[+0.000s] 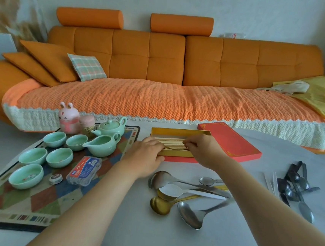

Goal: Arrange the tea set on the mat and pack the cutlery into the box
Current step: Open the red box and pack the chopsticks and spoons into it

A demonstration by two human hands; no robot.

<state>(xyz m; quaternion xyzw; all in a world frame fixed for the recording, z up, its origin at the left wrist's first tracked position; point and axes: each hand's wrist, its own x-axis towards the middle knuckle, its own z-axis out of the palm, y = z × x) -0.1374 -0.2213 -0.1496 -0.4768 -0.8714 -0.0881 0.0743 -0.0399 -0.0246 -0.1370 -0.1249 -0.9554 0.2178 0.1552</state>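
A white wall [189, 2] is seen behind a long orange sofa [163, 59], on whose back two orange bolsters [90, 17] are set. The seat is covered by an orange knitted throw [140, 99] edged in white. At the left end two orange cushions [48, 60] and a checked cushion [86, 68] are propped. At the right end a yellow cloth [323, 96] is spread. The foreground is filled by a white table [166, 242]. The room is lit softly and evenly.
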